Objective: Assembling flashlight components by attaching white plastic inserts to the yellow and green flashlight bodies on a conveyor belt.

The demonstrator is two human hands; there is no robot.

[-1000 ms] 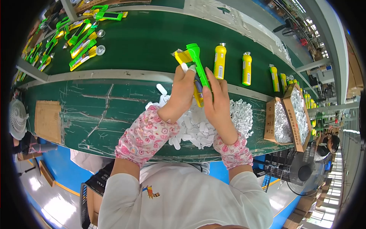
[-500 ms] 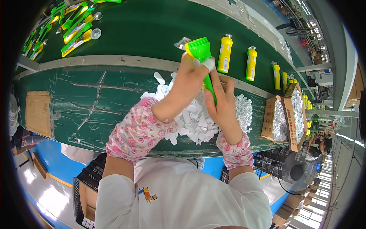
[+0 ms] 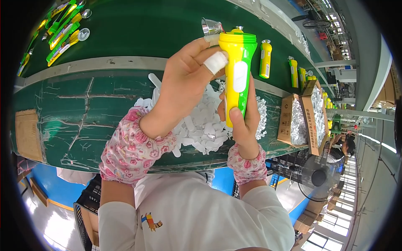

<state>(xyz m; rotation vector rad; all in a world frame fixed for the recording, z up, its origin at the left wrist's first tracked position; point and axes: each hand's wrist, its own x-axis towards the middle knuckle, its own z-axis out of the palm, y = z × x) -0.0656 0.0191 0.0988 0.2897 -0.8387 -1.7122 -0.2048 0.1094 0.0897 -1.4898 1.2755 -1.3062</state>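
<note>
A yellow-and-green flashlight (image 3: 233, 90) stands nearly upright above the bench, a white oval piece on its side facing me. My right hand (image 3: 247, 125) is closed round its lower body, the thumb lying across the lower end. My left hand (image 3: 186, 75), white tape on its fingers, closes on the left side of the threaded head. A shiny reflector cup (image 3: 210, 27) sticks out at the upper left of the head, with a bit of red wire beside it. Under my hands lies a heap of white oval plastic pieces (image 3: 205, 127).
Beyond the bench's rail (image 3: 125, 62), a green belt (image 3: 138, 29) carries open flashlights (image 3: 63, 39) at far left and yellow flashlights (image 3: 265, 58) at right. Small clear parts (image 3: 260, 119) lie beside the heap. Cardboard boxes (image 3: 289, 119) of parts stand right; a fan (image 3: 319, 178) is below them.
The flashlight has turned, so its yellow side and white oval now face me. My left hand has shifted to the left side of its head; my right hand holds lower down.
</note>
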